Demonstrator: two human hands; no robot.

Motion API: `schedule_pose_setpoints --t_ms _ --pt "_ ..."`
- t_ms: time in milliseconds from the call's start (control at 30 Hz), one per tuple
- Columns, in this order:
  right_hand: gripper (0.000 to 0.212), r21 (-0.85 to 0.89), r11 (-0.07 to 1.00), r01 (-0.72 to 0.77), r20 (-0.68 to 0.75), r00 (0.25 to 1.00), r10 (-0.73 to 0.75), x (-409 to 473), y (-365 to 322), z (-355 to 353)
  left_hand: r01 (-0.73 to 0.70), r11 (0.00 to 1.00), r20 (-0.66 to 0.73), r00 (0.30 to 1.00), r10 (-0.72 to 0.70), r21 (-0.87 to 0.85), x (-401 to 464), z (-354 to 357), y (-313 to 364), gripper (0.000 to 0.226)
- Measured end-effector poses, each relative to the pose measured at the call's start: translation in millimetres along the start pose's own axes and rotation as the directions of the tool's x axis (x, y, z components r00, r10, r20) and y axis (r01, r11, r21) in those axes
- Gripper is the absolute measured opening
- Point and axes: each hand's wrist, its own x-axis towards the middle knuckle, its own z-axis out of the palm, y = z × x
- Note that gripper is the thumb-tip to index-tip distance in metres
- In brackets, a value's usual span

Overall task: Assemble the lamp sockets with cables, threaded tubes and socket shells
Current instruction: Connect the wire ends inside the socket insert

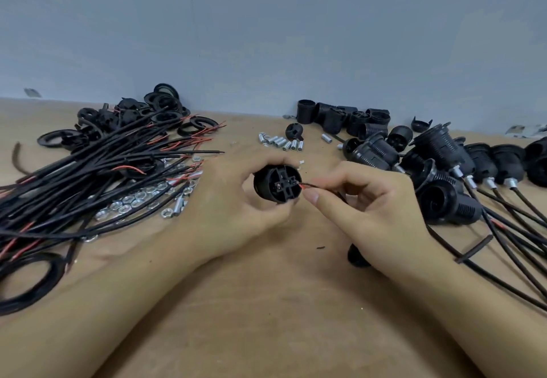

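My left hand (236,214) grips a black lamp socket body (276,181) above the table, its terminal end facing me. My right hand (370,206) pinches a thin black and red cable (318,187), whose red wire tip touches a terminal on the socket's right side. A black socket part (358,256) lies on the table under my right wrist, partly hidden. Silver threaded tubes (281,142) lie in a row behind the socket.
A large bundle of black and red cables (88,176) covers the left side, with silver nuts (133,200) and black rings (165,102) around it. Black socket shells (346,117) stand at the back. Assembled sockets with cables (450,176) fill the right side. A wooden table (266,303).
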Motion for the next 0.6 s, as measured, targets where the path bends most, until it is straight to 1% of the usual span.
schedule_pose_setpoints --t_ms 200,367,467,600 --pt "0.008 0.0 1.0 0.014 0.041 0.999 -0.014 1.0 4.1 -2.2 -0.039 0.999 -0.008 0.999 0.039 -0.014 2.3 2.1 1.5 0.032" --pt "0.013 0.001 1.0 0.01 0.088 0.996 -0.01 1.9 0.4 -3.2 -0.053 0.998 -0.019 0.998 0.052 -0.015 2.7 0.9 -0.4 0.034" --pt "0.017 0.048 0.998 -0.052 0.105 0.993 0.047 2.1 -2.4 -2.7 -0.067 0.998 -0.019 0.998 0.067 0.008 2.7 0.1 -1.6 0.035" --pt "0.021 0.084 0.979 -0.187 0.079 0.98 0.181 3.4 -1.5 -5.1 -0.077 0.997 -0.016 0.997 0.077 0.008 2.4 0.0 -0.5 0.034"
